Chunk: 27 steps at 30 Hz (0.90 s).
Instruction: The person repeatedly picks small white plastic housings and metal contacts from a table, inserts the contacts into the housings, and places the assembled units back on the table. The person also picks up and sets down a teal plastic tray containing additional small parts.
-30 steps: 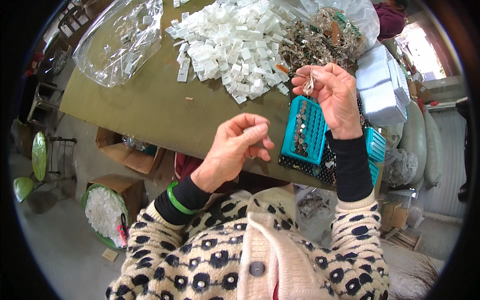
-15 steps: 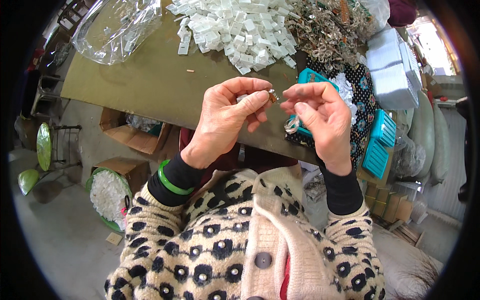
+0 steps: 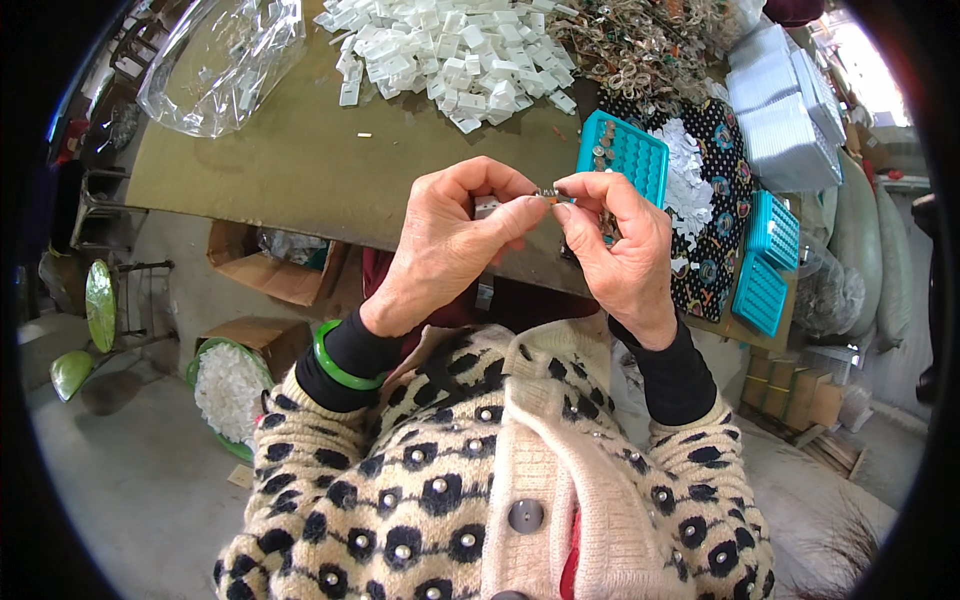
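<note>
My left hand [image 3: 440, 235] is closed, thumb and forefinger pinching one end of a small spring-like metal part [image 3: 547, 193]. A small white plastic piece [image 3: 486, 206] shows in the curl of the same hand. Opposite it, my right hand [image 3: 628, 245] pinches at the other end of the metal part, so the fingertips of both hands almost meet over the table's near edge. Exactly what the metal part is, I cannot tell; fingers cover most of it. Just beyond my right hand lies a teal tray [image 3: 640, 160] with round metal pieces along its left side.
White plastic pieces [image 3: 450, 60] are heaped on the olive table [image 3: 260, 170]. To their right is a tangle of clear wired parts [image 3: 640, 50]. White slips [image 3: 685, 180] lie on dotted cloth, beside stacked white trays [image 3: 780, 130]. A clear bag [image 3: 220, 80] sits at far left.
My right hand has moved left and closed in on my left hand, its fingertips now at the metal part. The clear looped wire that hung by my right hand no longer shows.
</note>
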Tool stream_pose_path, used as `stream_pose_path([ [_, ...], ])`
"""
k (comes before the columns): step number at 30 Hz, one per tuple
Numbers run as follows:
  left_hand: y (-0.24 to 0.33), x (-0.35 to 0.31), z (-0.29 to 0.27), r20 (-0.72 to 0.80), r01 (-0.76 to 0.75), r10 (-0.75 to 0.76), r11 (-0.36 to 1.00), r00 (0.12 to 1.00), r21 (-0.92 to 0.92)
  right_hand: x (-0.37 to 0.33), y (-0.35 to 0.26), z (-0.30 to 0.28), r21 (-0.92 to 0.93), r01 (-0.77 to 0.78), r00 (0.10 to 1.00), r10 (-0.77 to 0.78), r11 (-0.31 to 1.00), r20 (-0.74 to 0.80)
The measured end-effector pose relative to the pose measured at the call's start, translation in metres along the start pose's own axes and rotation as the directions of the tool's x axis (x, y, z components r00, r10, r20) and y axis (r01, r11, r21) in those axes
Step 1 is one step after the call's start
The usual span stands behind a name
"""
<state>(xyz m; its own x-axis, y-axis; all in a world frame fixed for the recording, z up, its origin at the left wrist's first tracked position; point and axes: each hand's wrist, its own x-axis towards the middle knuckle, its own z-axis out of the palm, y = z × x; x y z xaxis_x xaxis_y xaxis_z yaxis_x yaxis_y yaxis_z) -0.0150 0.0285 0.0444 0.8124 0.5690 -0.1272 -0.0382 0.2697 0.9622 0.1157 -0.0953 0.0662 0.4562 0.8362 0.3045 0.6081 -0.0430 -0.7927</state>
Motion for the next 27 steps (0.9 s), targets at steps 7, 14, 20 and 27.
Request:
stream_pose_path([
  [7, -0.011, -0.005, 0.008, 0.155, 0.170, -0.099, 0.806, 0.983, -0.567, -0.004, -0.001, -0.004, -0.044, 0.089, 0.996, -0.089, 0.995, -0.008],
  [14, -0.014, -0.007, 0.007, 0.312, 0.239, -0.048, 0.754, 0.949, -0.612, -0.008, -0.005, -0.012, 0.117, 0.009, 0.999, -0.014, 0.993, 0.043],
  [20, -0.016, -0.008, 0.005, 0.430, 0.330, 0.012, 0.622, 0.903, -0.710, -0.007, -0.003, -0.011, 0.507, -0.269, 0.960, 0.185, 0.819, 0.212],
  [27, -0.014, -0.015, -0.002, 0.411, 0.272, 0.072, 0.645, 0.909, -0.714, -0.003, -0.014, -0.003, 0.687, -0.465, 0.885, 0.300, 0.558, 0.355],
])
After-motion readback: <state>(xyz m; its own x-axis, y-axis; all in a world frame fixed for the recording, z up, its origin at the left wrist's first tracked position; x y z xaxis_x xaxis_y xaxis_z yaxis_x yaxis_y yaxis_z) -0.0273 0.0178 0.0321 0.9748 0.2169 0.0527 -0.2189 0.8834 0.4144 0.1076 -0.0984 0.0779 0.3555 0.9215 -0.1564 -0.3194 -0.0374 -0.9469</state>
